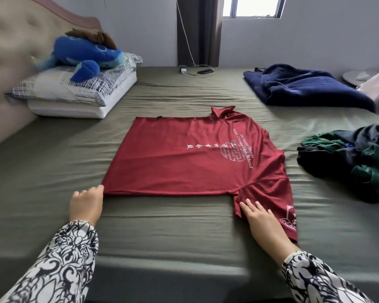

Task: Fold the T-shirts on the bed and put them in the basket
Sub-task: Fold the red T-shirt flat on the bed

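Both hands at near edge of bed (53,162), patterned black-and-white sleeves (59,265) in foreground. Left hand (87,204): fingers curled at the lower-left hem corner of the red T-shirt (184,162); whether it pinches the cloth, cannot tell. Right hand (264,221): fingers straight, lying flat on the near sleeve of the shirt, holding nothing. Shirt spread flat mid-bed, lying sideways with its collar to the right, white print facing up. Right of it, apart: heap of dark green and black garments (348,165). Farther right: crumpled navy blanket (304,88). Far left: blue plush toy (85,55) on stacked pillows (79,92) against headboard (7,51). At the wall: charger and cable (195,71).
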